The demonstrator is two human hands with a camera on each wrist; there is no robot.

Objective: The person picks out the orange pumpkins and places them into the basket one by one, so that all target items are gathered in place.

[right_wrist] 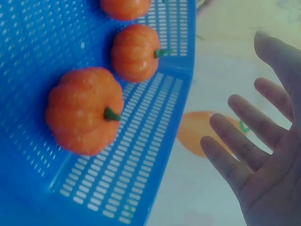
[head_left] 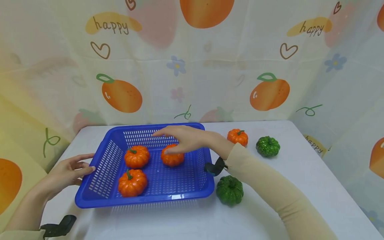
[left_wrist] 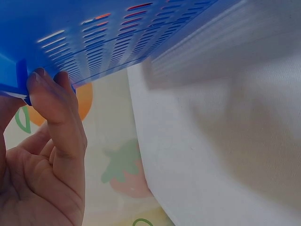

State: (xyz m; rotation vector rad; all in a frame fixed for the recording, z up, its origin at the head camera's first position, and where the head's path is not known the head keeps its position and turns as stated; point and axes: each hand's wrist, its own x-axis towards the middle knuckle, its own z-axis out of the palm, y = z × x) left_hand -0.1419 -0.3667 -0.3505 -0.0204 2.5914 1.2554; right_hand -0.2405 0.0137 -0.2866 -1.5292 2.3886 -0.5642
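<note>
The basket [head_left: 103, 180] is bright blue with slotted walls. Inside it lie three orange pumpkins [head_left: 136, 156] with green stems. Right of the basket sit a fourth orange pumpkin [head_left: 237, 137] and two glossy green pumpkins [head_left: 230, 190] on the white table [head_left: 300, 186].

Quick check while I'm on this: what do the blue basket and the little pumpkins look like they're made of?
The blue basket looks like moulded rigid plastic: glossy, with even slotted walls and floor. The orange pumpkins look like painted foam or plastic, matte with faint speckling in the right wrist view; which one is unclear. The green pumpkins are shinier, seemingly glittered or lacquered.
</note>
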